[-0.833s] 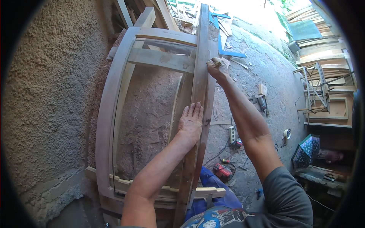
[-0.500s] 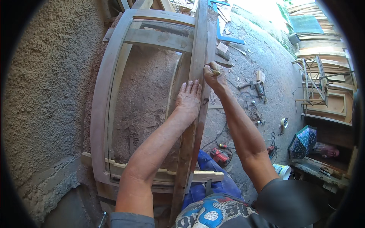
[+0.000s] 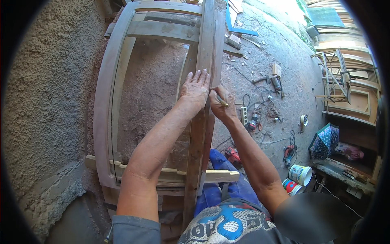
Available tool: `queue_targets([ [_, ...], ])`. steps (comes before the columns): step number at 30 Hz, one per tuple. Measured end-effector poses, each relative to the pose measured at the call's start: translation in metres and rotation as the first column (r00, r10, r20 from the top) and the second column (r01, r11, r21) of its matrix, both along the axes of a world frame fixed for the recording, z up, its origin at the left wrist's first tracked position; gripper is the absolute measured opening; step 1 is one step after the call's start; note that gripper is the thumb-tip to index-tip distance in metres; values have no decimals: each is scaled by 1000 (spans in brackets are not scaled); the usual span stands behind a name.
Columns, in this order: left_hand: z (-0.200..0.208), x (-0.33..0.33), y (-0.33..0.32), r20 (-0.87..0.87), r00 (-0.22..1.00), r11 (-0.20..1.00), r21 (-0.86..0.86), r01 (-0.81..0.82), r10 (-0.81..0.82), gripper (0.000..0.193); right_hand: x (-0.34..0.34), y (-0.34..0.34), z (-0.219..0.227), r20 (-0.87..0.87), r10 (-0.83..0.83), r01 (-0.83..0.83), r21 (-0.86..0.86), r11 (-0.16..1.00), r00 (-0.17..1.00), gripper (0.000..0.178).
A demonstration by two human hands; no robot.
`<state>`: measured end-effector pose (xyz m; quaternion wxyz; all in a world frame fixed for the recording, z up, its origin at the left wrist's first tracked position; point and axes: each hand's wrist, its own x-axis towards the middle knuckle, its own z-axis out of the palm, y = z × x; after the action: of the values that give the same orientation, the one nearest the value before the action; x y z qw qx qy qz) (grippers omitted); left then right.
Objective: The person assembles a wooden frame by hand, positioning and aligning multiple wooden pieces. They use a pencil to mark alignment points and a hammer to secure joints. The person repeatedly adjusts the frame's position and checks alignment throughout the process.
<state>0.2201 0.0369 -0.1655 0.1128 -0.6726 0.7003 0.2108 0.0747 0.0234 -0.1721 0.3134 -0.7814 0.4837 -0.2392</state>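
My left hand (image 3: pixel 196 90) lies flat with its fingers stretched out on a long wooden board (image 3: pixel 206 49). That board runs away from me over the right part of a large wooden frame (image 3: pixel 102 101) with a curved outer side. At the board's right edge, beside my left fingers, my right hand (image 3: pixel 223 104) is closed around a pencil (image 3: pixel 222 101). The pencil's back end points toward me, while its tip is hidden by my fingers. Under the frame's near end, a pale wooden strip (image 3: pixel 221 176) lies crosswise.
A rough wall (image 3: pixel 48 89) rises at the left. On the floor to the right are a power tool (image 3: pixel 276 84), an angle grinder (image 3: pixel 254 121), a power strip (image 3: pixel 243 116), tangled cables and white buckets (image 3: pixel 300 175). Farther right stand a metal rack (image 3: pixel 337 83) and an open umbrella (image 3: pixel 325 140).
My right hand has slid toward me along the board's right edge, the pencil still in it. My left hand stays flat on the board. The whole view has shifted slightly.
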Motion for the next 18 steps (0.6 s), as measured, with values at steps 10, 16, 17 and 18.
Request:
queue_targets([
  [10,37,-3,5,65,997,996,86,29,-35,133,-27,77,13,-32,-40,43,109,993,999,16],
  [16,33,-13,16,8,999,995,-98,33,-32,102,-27,76,8,23,-21,19,83,996,1000,17],
  [17,31,-12,19,-54,999,993,-115,2,-9,85,-27,76,8,20,-18,16,79,997,1000,17],
  [18,29,-11,22,-115,993,991,-130,-30,15,68,-27,76,8,34,-13,11,78,997,999,17],
])
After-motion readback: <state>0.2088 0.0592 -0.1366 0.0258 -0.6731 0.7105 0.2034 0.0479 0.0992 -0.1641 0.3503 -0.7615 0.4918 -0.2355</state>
